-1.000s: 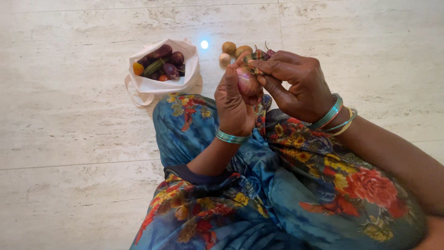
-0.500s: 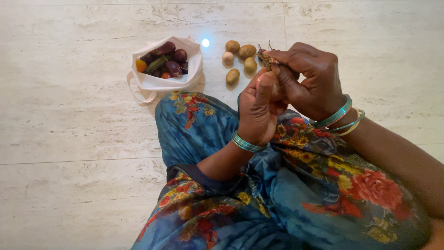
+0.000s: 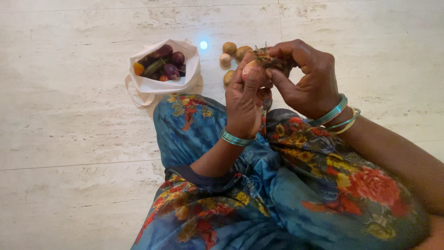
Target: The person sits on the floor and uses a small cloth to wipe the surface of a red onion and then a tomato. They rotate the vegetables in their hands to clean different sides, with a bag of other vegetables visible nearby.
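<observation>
A seated person in a blue floral garment point(image 3: 286, 185) works above a pale stone tile floor point(image 3: 69, 115). The left hand point(image 3: 245, 102) is curled closed around a small round vegetable, almost wholly hidden by the fingers, held just right of a white cloth bag point(image 3: 164, 83) of purple aubergines and orange produce. The right hand point(image 3: 307, 81) pinches a checked red-and-green cloth scrap point(image 3: 268, 58) between thumb and fingertips, touching the left hand's fingertips. Small tan potatoes point(image 3: 230, 48) lie on the floor between bag and hands.
</observation>
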